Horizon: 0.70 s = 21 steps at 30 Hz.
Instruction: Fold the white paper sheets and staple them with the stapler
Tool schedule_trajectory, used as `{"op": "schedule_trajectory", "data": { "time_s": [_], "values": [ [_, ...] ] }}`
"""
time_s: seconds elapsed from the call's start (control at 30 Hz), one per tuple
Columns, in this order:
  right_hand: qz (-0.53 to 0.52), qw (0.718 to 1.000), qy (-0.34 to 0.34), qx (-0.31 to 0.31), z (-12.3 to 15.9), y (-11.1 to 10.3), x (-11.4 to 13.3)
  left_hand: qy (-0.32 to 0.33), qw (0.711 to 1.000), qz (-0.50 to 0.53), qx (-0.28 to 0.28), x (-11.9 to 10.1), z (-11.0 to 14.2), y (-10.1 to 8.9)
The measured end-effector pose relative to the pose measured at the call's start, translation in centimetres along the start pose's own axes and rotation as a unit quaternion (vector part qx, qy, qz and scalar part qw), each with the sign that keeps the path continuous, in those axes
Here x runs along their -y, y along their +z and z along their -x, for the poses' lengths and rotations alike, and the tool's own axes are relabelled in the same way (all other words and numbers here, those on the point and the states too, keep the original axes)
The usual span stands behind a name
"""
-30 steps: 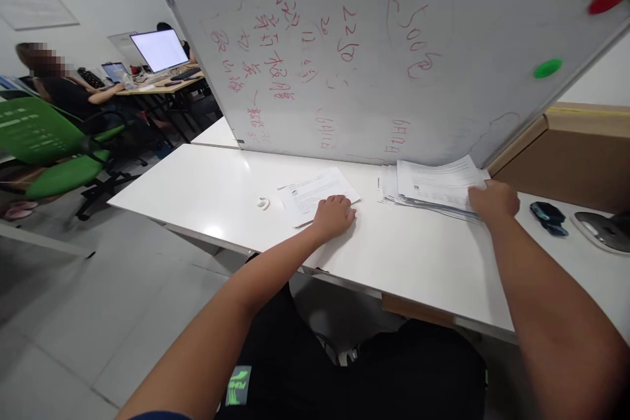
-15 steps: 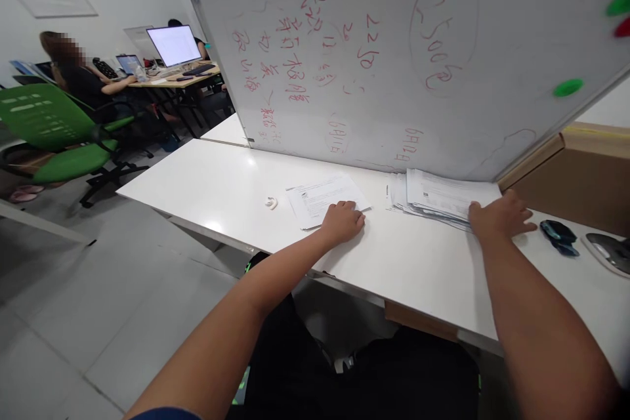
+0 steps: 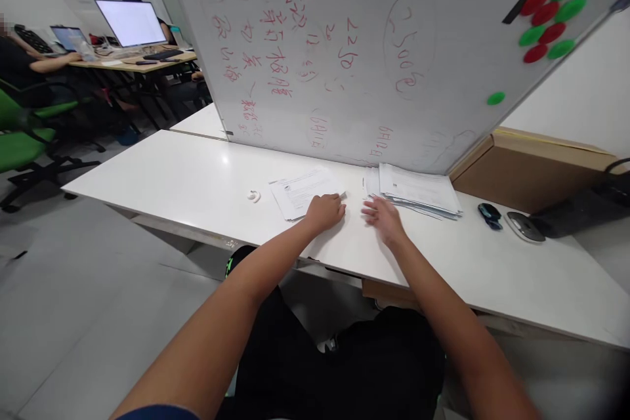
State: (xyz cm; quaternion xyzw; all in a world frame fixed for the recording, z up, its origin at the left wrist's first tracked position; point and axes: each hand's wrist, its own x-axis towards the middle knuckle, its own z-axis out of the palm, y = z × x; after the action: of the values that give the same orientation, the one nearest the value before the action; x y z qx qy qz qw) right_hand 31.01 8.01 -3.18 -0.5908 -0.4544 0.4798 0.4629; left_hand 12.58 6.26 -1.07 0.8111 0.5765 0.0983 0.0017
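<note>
A small stack of printed papers (image 3: 295,193) lies on the white desk in front of me. My left hand (image 3: 325,212) is closed at its right-hand edge, fingers curled on the sheets, with one corner showing past the knuckles. To the right, my right hand (image 3: 384,220) hovers over the desk with its fingers apart and nothing in it. Just behind that hand rests a thicker pile of papers (image 3: 418,189), its sheets unevenly fanned, against the foot of the whiteboard. A small white curved object (image 3: 253,195) sits left of the smaller stack.
The whiteboard (image 3: 354,59), with red writing and round magnets, stands along the back of the desk (image 3: 162,177). At the right are a cardboard box (image 3: 531,167), a dark small object (image 3: 490,215) and a grey oval device (image 3: 524,228). A person sits far left beside a monitor (image 3: 130,23).
My right hand has left the right end of the thick pile and moved left, towards the smaller stack. My left hand stays at the small stack. The view has turned rightward.
</note>
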Motion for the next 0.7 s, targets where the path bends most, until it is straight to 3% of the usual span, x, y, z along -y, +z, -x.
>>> {"op": "schedule_trajectory", "data": {
  "time_s": [0.1,0.3,0.43,0.57,0.7],
  "values": [
    [-0.094,0.99,0.086,0.064,0.4,1.8,0.9,0.041,0.999,-0.016,-0.017,-0.2,0.1,0.2],
    [-0.063,0.989,0.058,0.118,-0.2,1.5,0.5,0.189,0.982,-0.006,-0.01,-0.3,0.2,-0.1],
    [-0.014,0.998,0.004,0.054,0.1,2.3,-0.2,0.24,0.97,0.033,0.002,-0.2,1.7,-0.3],
    [-0.016,0.998,-0.052,-0.03,1.5,3.0,-0.7,0.22,0.974,0.053,0.015,-0.2,3.0,-0.2],
    [-0.022,0.992,-0.08,-0.095,2.4,2.9,-0.8,0.218,0.974,0.044,0.047,-0.5,2.7,-0.7]
  ]
}}
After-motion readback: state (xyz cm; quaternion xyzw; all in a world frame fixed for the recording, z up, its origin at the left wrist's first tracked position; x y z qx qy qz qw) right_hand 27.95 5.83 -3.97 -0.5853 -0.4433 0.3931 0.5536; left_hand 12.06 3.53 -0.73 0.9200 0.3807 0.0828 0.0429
